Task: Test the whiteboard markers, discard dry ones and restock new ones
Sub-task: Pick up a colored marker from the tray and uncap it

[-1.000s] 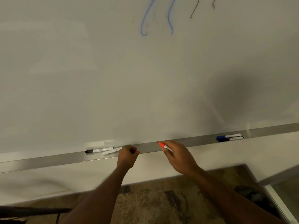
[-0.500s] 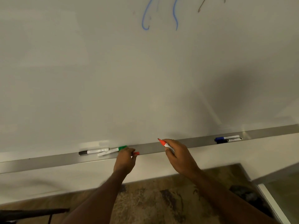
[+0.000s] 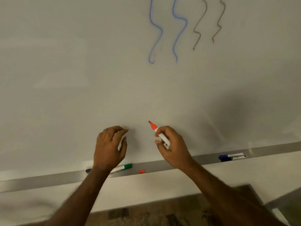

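The right hand (image 3: 172, 149) grips an uncapped red marker (image 3: 160, 136) above the marker tray (image 3: 153, 167), its tip aimed up and left, close to the whiteboard (image 3: 65, 79). The left hand (image 3: 108, 149) hovers above the tray too, fingers loosely curved, holding nothing. On the tray lies the red cap (image 3: 141, 171). A green-capped marker (image 3: 125, 167) sits just left of the cap. A blue marker (image 3: 228, 156) and a black marker (image 3: 237, 158) rest together toward the tray's right end.
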